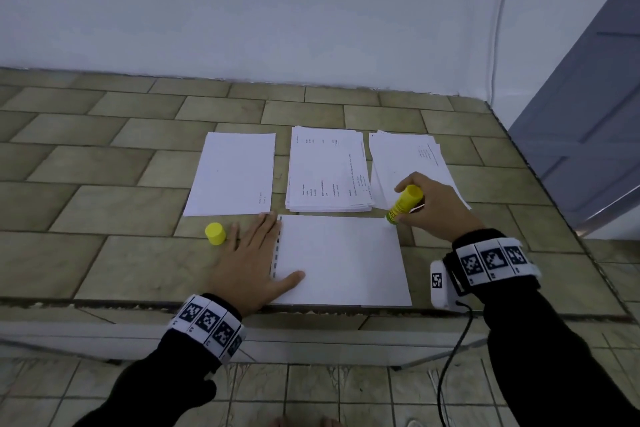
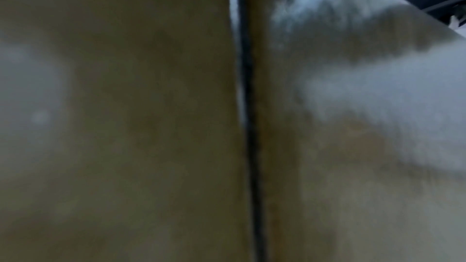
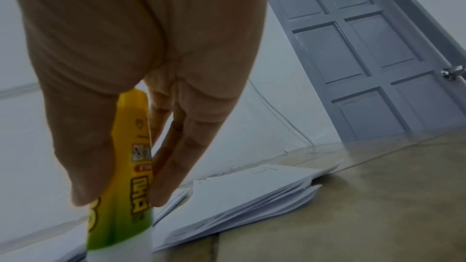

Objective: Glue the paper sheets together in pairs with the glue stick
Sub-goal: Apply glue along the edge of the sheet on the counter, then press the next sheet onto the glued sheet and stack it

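Observation:
A blank white sheet [image 1: 341,260] lies at the front edge of the tiled counter. My left hand [image 1: 254,253] lies flat, fingers straight, pressing the sheet's left edge. My right hand [image 1: 424,204] grips the yellow glue stick [image 1: 403,203], its tip down at the sheet's far right corner. In the right wrist view my thumb and fingers [image 3: 161,176] wrap the glue stick [image 3: 123,186]. The yellow cap [image 1: 215,233] stands on the counter left of my left hand. The left wrist view is a blur of tile and paper.
Behind the sheet lie three lots of paper: a blank sheet [image 1: 232,173] at left, a printed stack [image 1: 327,172] in the middle, a loose stack [image 1: 405,163] at right. A white wall stands behind; a grey door [image 1: 595,114] is at right. A black cable [image 1: 453,350] hangs from my right wrist.

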The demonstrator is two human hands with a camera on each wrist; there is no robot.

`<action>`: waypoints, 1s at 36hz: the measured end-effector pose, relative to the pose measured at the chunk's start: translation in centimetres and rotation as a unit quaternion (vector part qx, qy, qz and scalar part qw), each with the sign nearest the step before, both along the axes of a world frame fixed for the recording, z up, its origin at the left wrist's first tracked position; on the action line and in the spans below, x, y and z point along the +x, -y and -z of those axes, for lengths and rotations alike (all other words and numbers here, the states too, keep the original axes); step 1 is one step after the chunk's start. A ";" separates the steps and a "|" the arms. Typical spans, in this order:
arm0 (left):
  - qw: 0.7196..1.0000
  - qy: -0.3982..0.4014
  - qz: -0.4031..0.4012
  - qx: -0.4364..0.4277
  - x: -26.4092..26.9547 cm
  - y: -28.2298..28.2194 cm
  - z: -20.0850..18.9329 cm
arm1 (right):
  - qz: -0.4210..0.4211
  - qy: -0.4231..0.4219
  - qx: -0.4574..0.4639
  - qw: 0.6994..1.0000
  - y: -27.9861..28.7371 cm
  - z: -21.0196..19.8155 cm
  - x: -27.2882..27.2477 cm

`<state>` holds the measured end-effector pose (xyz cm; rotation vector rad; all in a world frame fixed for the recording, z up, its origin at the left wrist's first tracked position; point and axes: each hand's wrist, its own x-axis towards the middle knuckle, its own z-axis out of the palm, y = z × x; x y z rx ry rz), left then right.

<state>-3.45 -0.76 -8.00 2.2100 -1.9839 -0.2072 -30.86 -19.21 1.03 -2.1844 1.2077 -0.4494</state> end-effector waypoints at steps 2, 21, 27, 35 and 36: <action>1.000 -0.006 -0.001 -0.005 0.0 0.0 0.0 | 0.017 -0.045 -0.026 0.998 -0.2 0.0 -0.5; 1.000 -0.004 0.007 -0.019 0.1 0.0 0.1 | 0.204 -0.061 -0.044 0.976 -1.0 0.3 -5.1; 1.000 -0.015 0.011 -0.023 0.1 0.0 0.4 | 0.269 -0.056 -0.022 0.961 -0.6 0.6 -5.8; 1.000 -0.013 0.012 -0.022 0.1 -0.1 0.3 | 0.286 -0.031 -0.004 0.958 -0.8 1.0 -5.9; 1.000 -0.014 0.013 -0.022 0.1 -0.1 0.3 | 0.286 -0.043 0.005 0.957 -0.9 1.1 -5.9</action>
